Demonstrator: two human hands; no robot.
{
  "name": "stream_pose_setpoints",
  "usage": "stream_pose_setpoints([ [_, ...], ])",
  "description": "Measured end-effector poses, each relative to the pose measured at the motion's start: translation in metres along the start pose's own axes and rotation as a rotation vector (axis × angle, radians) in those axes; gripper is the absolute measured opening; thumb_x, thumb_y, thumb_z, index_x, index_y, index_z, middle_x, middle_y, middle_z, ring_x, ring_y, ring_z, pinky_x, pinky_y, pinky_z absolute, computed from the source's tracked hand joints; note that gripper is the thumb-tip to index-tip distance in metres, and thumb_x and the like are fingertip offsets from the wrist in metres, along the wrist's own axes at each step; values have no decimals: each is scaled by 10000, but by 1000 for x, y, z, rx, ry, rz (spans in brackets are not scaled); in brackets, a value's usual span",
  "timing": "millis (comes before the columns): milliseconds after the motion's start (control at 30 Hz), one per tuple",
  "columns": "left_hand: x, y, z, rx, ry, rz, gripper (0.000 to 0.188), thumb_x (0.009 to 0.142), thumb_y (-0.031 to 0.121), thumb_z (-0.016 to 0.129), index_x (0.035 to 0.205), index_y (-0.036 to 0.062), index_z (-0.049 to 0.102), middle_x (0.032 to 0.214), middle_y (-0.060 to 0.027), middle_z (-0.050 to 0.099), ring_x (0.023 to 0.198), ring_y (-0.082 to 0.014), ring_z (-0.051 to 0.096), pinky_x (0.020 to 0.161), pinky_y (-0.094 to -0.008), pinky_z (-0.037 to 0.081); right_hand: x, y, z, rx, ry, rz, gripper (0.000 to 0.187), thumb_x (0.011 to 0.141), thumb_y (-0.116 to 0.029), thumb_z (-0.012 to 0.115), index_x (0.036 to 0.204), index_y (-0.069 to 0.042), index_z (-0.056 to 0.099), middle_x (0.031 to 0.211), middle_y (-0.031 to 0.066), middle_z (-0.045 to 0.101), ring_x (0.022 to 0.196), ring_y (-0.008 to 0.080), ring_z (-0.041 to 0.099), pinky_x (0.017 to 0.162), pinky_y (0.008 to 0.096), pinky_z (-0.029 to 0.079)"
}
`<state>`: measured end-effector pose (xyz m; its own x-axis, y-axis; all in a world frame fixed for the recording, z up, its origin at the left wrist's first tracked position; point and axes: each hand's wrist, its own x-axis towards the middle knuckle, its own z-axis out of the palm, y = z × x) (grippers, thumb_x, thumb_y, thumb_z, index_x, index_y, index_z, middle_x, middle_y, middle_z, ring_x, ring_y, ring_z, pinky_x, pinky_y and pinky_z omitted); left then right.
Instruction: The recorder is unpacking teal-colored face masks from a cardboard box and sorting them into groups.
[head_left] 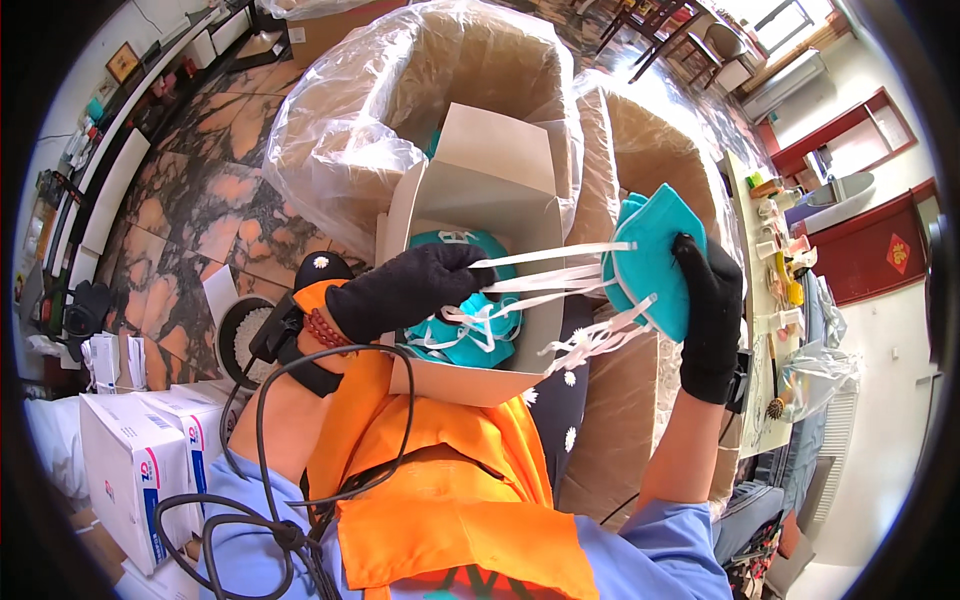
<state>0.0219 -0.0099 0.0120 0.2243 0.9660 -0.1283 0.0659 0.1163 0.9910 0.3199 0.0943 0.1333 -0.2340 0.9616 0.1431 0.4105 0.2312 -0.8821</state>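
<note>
our gloved left hand [410,290] is curled round white straps inside the open cardboard box [470,200] on our lap, right hand [712,320] raised gripping a teal mask stack [655,255], white cartons [135,460] lower left.

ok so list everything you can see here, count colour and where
folded masks: a small stack, teal with white straps, held up at right
masks in box: several, teal, loose inside the small carton
small carton: one, pale cardboard, lid open, on the lap
big cartons: two, brown, ahead; the left one lined with clear plastic
white boxes: a few, white, lower left
cable: one, black, looping off the left wrist
vest: one, orange, on the chest
side table: one, cluttered, far right
left hand: black glove, in the small carton, gripping straps
right hand: black glove, holding the folded masks
</note>
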Motion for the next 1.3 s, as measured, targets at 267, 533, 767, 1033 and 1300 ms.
stream_pose_setpoints([
  [267,-15,12,0,-367,-99,-162,366,1026,393,515,1120,63,643,867,-15,663,547,-59,526,519,-210,472,2,2,3,181,-110,47,280,931,-202,655,1128,-4,664,963,25,666,874,98,594,803,277,478],
  [533,-21,5,-12,-283,-111,-231,343,1030,355,499,1108,54,644,723,0,586,519,-76,502,488,-222,423,5,25,13,240,32,55,225,942,-225,636,1040,-23,653,938,16,640,863,100,568,809,279,457],
  [767,-26,24,-1,-434,-273,-363,334,1029,346,505,1136,41,592,1019,-89,694,820,-186,721,690,-278,593,7,21,10,199,31,-30,213,947,-233,623,1040,-46,664,932,13,637,848,100,557,803,274,447],
  [1033,-12,-2,6,-250,-266,-94,337,1005,354,548,1091,33,608,919,-98,658,736,-212,684,652,-316,588,4,17,7,94,86,-86,232,964,-203,601,1091,-18,657,1023,42,633,937,129,578,860,282,457],
  [1300,-25,10,10,-309,-120,-258,312,1019,325,519,1057,32,620,902,-20,650,644,-97,606,605,-243,561,7,46,-8,201,210,-10,450,970,-341,595,1268,-4,581,1159,65,616,1043,155,575,944,299,445],
])
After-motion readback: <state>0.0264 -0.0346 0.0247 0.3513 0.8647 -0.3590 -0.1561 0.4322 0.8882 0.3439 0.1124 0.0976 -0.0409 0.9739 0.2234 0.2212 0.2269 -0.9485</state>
